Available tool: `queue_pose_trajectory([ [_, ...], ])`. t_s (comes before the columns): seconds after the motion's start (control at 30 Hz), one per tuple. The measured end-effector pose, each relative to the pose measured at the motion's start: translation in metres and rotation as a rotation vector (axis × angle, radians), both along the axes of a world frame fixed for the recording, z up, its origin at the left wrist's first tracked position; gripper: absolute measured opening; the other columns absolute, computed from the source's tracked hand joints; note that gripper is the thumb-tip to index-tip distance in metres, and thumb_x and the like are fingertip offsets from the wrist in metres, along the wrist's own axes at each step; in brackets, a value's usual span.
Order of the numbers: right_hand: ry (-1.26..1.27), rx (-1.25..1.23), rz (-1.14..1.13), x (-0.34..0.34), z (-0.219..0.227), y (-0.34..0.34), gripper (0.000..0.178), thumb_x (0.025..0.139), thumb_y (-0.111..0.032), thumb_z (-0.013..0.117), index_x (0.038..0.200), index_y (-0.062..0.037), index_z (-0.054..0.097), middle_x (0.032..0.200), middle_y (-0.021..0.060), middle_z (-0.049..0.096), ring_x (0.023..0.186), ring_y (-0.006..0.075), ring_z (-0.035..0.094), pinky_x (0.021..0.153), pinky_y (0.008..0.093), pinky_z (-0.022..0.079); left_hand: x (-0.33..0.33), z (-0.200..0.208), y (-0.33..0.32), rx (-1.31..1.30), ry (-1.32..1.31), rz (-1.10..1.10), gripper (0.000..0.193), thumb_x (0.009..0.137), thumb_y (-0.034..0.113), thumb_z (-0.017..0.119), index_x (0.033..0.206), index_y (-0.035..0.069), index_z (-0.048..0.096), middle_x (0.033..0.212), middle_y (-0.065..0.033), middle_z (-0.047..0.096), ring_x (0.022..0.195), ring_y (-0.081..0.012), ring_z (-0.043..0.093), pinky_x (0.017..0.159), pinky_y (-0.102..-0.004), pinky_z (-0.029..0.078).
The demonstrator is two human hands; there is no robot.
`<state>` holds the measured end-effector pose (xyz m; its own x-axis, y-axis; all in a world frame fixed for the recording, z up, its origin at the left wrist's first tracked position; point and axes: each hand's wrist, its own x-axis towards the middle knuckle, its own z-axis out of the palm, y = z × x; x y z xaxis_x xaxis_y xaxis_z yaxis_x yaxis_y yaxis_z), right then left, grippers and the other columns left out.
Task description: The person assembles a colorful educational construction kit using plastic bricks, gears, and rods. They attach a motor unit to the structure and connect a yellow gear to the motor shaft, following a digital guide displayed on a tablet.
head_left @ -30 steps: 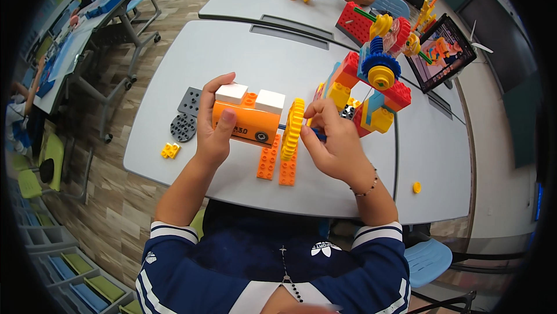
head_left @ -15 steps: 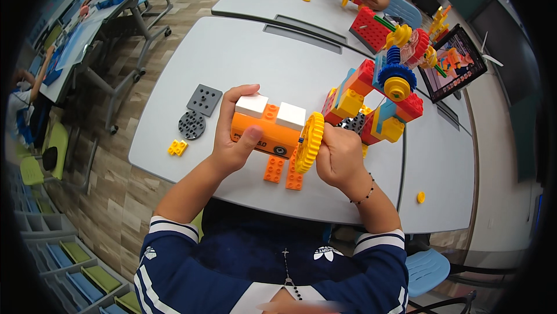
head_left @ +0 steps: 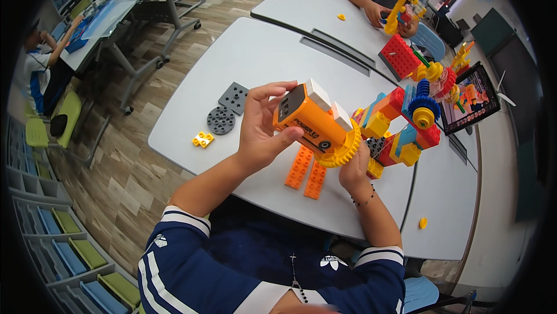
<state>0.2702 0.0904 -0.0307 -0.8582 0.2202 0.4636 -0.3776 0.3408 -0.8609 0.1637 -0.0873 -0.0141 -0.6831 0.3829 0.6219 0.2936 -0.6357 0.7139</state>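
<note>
My left hand (head_left: 262,125) grips an orange motor block (head_left: 307,121), its thumb along the lower side and its fingers around the back. Two white bricks (head_left: 317,93) sit on top of the block. At its right end is a large yellow gear wheel (head_left: 346,148), face tilted away from me. My right hand (head_left: 354,169) is closed at the gear's far side, its fingertips mostly hidden behind the rim. On the table below lie two orange studded plates (head_left: 298,168), side by side. Right of my hands stands a colourful brick structure (head_left: 390,104) topped by a blue and yellow wheel (head_left: 424,114).
Left on the white table (head_left: 191,102) are a grey square plate (head_left: 234,98), a grey round plate (head_left: 221,120) and a yellow brick (head_left: 203,139). A red studded panel (head_left: 398,57) and a tablet (head_left: 473,98) stand beyond the structure. A person (head_left: 377,0) opposite handles a yellow assembly.
The motor block has turned and tipped, its dark end face now showing. My right hand has dropped behind the gear wheel. The whole view has shifted, moving the table rightward.
</note>
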Motion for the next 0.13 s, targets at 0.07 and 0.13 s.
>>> queue_pose_trajectory([
  [0.07,0.006,0.018,0.000,0.0006,-0.0026,-0.0005,0.042,0.090,-0.007,0.030,0.124,0.0066,0.050,0.093,0.0129,0.065,0.077,0.0144,0.061,0.069,0.0246,0.047,-0.0027,0.0010,-0.0007,0.008,-0.003,-0.051,0.049,0.087,0.010,0.068,0.124,0.009,0.037,0.144,-0.0196,0.033,0.125,-0.0239,0.047,0.099,-0.0360,0.046],
  [0.13,0.010,0.030,-0.001,-0.0003,-0.0041,0.0006,0.043,0.091,-0.008,0.030,0.126,0.0064,0.049,0.094,0.0132,0.065,0.078,0.0141,0.061,0.069,0.0240,0.047,-0.0002,0.0018,-0.0003,-0.005,-0.163,-0.072,0.050,0.085,0.013,0.071,0.123,0.009,0.039,0.144,-0.0190,0.033,0.124,-0.0248,0.048,0.100,-0.0356,0.045],
])
